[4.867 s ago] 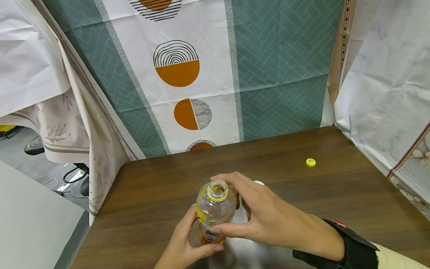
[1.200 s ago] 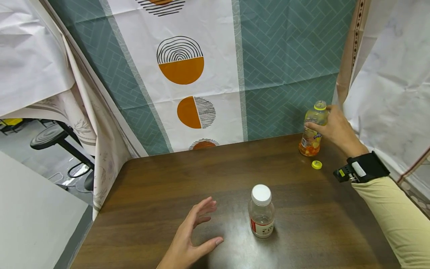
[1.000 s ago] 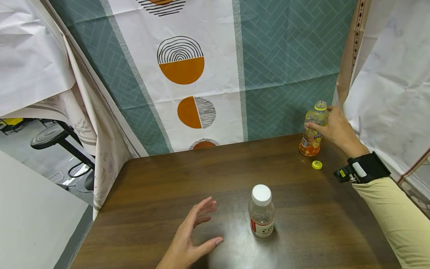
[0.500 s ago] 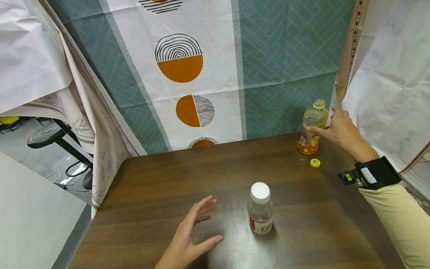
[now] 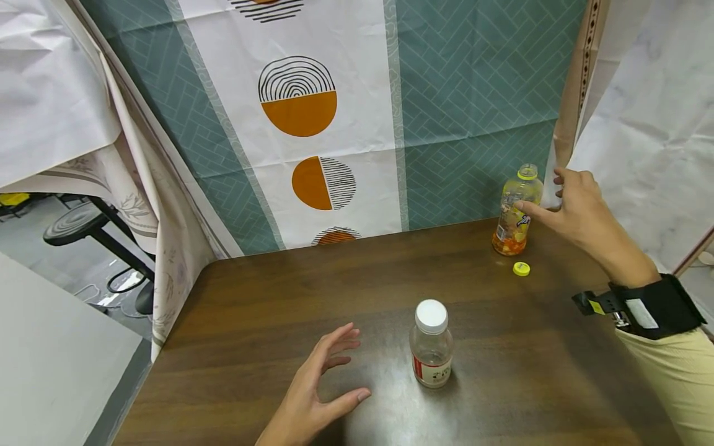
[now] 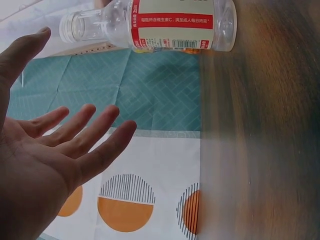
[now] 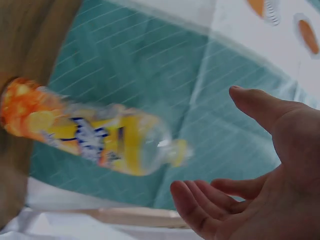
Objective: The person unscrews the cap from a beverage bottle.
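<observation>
At the back right of the table, an uncapped plastic drink bottle (image 5: 509,217) with a yellow and orange label stands upright. My right hand (image 5: 586,214) is just to its right with fingers spread. The right wrist view has a gap between that hand (image 7: 295,185) and the bottle (image 7: 87,135). A yellow bottle cap (image 5: 521,269) lies on the table in front of it. Nearer me stands a clear bottle (image 5: 432,353) with a white cap and a red and cream label. My left hand (image 5: 309,390), fingers loosely extended and holding nothing, is to its left.
The brown wooden table (image 5: 268,310) meets a patterned teal and white cloth (image 5: 357,124) at the back. White sheeting (image 5: 647,136) hangs along the right side. A black-seated stool (image 5: 72,224) shows beyond the left curtain.
Earlier both hands held the uncapped drink bottle near me. It was then moved to the back right by my right hand, which has released it and drawn away rightward. My left hand stays still lately.
</observation>
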Tool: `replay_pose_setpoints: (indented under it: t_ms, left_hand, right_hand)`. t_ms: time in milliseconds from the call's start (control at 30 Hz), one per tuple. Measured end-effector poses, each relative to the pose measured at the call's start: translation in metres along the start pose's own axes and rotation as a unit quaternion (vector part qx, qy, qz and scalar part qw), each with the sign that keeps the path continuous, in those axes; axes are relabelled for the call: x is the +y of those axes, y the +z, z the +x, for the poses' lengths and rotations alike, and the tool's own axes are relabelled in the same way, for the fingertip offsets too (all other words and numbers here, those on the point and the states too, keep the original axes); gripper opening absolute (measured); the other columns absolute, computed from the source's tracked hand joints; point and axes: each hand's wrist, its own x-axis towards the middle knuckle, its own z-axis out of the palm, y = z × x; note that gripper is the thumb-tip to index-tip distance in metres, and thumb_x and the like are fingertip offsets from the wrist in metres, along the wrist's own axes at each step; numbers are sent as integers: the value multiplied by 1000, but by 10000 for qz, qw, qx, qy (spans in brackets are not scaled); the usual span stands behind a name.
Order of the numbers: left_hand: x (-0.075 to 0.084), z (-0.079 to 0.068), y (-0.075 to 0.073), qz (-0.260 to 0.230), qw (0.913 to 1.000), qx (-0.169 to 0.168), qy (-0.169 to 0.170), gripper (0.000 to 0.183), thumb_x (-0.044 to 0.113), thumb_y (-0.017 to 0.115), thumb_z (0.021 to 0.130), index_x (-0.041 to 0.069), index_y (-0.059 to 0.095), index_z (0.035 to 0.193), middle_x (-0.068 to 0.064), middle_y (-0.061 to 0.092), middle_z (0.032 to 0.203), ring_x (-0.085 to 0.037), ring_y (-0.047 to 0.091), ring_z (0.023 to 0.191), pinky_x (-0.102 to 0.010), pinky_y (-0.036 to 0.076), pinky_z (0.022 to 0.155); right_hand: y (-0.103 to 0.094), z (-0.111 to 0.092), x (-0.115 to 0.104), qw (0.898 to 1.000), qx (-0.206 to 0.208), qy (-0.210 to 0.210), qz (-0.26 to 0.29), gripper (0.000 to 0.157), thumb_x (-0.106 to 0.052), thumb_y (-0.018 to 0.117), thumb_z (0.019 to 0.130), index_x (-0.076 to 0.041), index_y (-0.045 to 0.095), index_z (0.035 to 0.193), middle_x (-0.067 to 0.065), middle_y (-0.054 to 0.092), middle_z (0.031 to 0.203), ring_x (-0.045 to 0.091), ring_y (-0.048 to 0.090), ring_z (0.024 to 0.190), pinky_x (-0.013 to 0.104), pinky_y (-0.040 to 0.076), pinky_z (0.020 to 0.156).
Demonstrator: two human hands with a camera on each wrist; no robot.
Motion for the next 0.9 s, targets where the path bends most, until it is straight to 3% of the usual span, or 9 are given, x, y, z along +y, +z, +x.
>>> replay_pose_setpoints:
  t_ms: [200, 300, 433, 533, 767, 900]
  left_hand:
    - [1, -1, 0, -17, 10000, -11, 49, 78, 2, 77, 76, 2, 34, 141, -14, 47, 132, -36, 50, 113, -53, 51, 80]
    - [2, 0, 0, -5, 10000, -6, 87, 78, 2, 77, 76, 1, 33, 141, -14, 47, 132, -36, 50, 113, -53, 51, 80]
    - [2, -1, -1, 11, 9999, 5, 149, 79, 1, 77, 75, 0, 33, 141, -15, 47, 131, -35, 50, 113, -53, 51, 79]
    - [2, -1, -1, 27, 9999, 12, 149, 79, 2, 77, 75, 0, 33, 141, -15, 47, 131, -34, 50, 113, -53, 52, 79]
    - [4, -1, -1, 23, 9998, 26, 201, 79, 0, 76, 75, 0, 33, 142, -15, 47, 131, -35, 50, 113, -53, 52, 79]
    - [5, -1, -2, 10, 9998, 25, 204, 79, 0, 76, 75, 0, 33, 142, -15, 47, 132, -37, 50, 112, -53, 52, 79]
  right_hand:
    - [-15, -15, -33, 9986, -270, -242, 374, 79, -37, 65, 87, 15, 32, 137, 37, 36, 122, 47, 43, 103, 63, 41, 77]
    - [-19, -24, -50, 9963, -345, -480, 619, 77, -33, 66, 87, 10, 31, 140, 32, 37, 124, 43, 46, 101, 36, 50, 73]
    - [-22, -36, -68, 9929, -335, -714, 894, 76, -28, 70, 85, 6, 34, 142, 26, 39, 127, 38, 51, 98, 2, 36, 62]
    - [-24, -44, -80, 9906, -354, -814, 1036, 75, -27, 72, 83, 6, 36, 140, 24, 40, 126, 35, 53, 94, -2, 35, 63]
    - [-29, -63, -100, 9886, -389, -1071, 982, 71, -25, 74, 81, 1, 41, 138, 18, 44, 119, 27, 58, 76, 3, 41, 62]
    - [-28, -73, -108, 9816, -131, -1637, 975, 72, -15, 79, 75, 1, 44, 136, 13, 49, 111, 16, 55, 75, 7, 43, 64]
